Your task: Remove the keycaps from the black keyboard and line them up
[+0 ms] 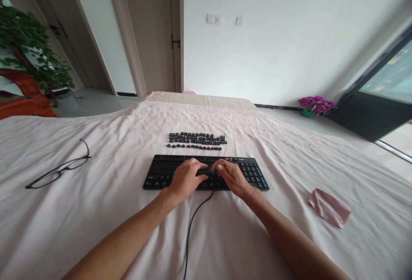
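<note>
Our left hand (186, 178) and right hand (234, 179) meet over the middle of a black keyboard (210, 184), both forearms slanting inward from the near edge. On the left, thumb and forefinger stand apart, gripping nothing that we can see; on the right, the fingers bend down to the keys, and we cannot tell whether they pinch anything. The keyboard's number pad (254, 173) has its keys in place. A cable (190, 224) runs from it toward us. Just beyond it, loose keycaps (196, 138) lie in rows on the flowered cloth (283, 164). Glasses (66, 168) lie open to our left, a crumpled pink cloth (330, 209) to our right. Farther off, near the wall, a green pot (307, 113) holds purple flowers (317, 104).
</note>
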Available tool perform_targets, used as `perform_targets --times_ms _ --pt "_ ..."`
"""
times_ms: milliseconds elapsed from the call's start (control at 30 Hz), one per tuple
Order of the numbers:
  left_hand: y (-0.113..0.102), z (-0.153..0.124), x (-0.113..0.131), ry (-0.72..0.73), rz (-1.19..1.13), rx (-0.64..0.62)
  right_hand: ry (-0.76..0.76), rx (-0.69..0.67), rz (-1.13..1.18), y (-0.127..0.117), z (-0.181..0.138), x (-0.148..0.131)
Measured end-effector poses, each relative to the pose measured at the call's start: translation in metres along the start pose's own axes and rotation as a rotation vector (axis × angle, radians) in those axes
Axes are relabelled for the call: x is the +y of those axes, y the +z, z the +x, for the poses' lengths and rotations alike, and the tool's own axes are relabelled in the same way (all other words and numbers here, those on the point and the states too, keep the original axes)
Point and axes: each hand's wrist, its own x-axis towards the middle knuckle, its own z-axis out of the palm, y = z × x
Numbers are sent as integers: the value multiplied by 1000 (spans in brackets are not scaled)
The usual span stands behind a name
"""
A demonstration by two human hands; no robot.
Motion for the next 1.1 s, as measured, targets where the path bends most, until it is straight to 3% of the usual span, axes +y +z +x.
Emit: perform_targets --times_ms 133,300,833,967,1100 --pt "21 8 5 -13 12 -14 -105 -21 -9 2 3 7" --pt "36 10 5 -48 32 19 -109 17 20 7 5 14" --pt "40 8 9 -45 42 79 -199 198 87 12 -7 16" --pt "41 9 6 -79 -43 102 -292 152 -35 11 -8 12" --pt "39 10 4 -145 -174 112 -435 122 -314 7 -8 0"
